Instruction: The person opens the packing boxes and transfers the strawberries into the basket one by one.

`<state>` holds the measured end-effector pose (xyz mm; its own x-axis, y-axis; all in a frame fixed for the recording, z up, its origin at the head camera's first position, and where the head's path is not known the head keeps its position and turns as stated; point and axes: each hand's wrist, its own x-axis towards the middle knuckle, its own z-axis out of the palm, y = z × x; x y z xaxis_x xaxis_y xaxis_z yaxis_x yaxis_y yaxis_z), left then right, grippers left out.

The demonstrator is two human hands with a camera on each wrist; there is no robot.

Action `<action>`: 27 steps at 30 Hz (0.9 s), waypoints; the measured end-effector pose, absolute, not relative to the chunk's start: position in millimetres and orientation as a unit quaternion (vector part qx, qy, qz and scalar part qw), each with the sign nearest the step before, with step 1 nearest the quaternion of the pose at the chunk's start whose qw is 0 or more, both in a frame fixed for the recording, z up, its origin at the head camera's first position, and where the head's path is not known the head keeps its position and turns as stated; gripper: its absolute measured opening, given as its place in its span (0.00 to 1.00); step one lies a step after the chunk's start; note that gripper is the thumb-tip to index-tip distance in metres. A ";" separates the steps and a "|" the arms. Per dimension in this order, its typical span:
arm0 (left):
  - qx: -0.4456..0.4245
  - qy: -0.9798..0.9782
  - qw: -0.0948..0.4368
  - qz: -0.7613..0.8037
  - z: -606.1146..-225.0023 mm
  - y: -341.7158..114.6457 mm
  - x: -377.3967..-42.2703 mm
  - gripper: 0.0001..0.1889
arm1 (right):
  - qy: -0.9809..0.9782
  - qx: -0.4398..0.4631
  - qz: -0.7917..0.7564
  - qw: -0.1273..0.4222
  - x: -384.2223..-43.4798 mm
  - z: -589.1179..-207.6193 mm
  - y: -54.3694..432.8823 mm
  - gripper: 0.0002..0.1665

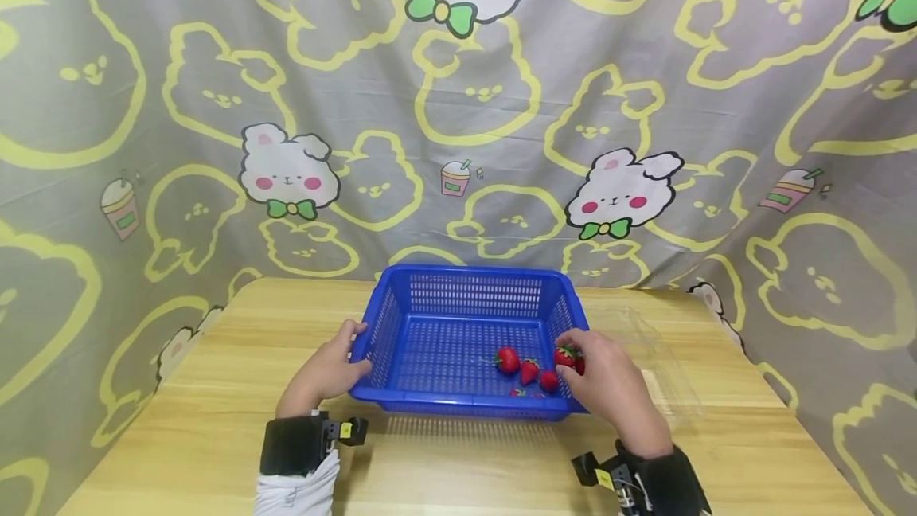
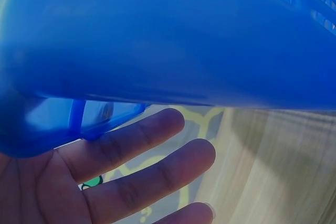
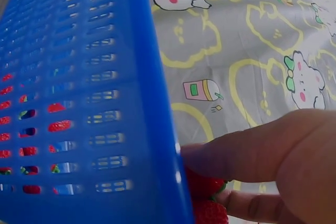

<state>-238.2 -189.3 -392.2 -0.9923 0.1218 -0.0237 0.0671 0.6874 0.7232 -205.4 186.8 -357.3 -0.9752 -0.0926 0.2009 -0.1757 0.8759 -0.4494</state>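
A blue plastic basket (image 1: 469, 400) with slotted walls sits on the table. My left hand (image 1: 324, 373) is at its left rim, the thumb resting over the edge; in the left wrist view its other fingers (image 2: 152, 179) stretch out straight below the rim. At the right rim, my right hand (image 1: 609, 377) pinches a red strawberry (image 3: 205, 183) with a green cap between thumb and fingers. Another strawberry (image 3: 211, 212) shows close below it. Inside the basket, toward the front right, lie several strawberries (image 1: 508, 361), partly hidden by the front wall.
A clear plastic container (image 1: 677, 373) lies on the wooden table (image 1: 458, 468) to the right of the basket, partly behind my right hand. A grey curtain (image 1: 387, 94) with bear and rabbit drawings hangs round the back and sides.
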 end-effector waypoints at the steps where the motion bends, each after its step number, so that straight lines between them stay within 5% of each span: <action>1: 0.051 0.918 0.035 0.392 -392.3 -189.4 -238.2 0.26 | -0.965 0.071 0.239 0.086 -205.8 -357.7 186.2 0.19; 27: 0.047 0.915 0.038 0.398 -392.7 -188.4 -238.8 0.26 | -0.954 0.126 0.259 0.084 -212.8 -370.7 177.1 0.15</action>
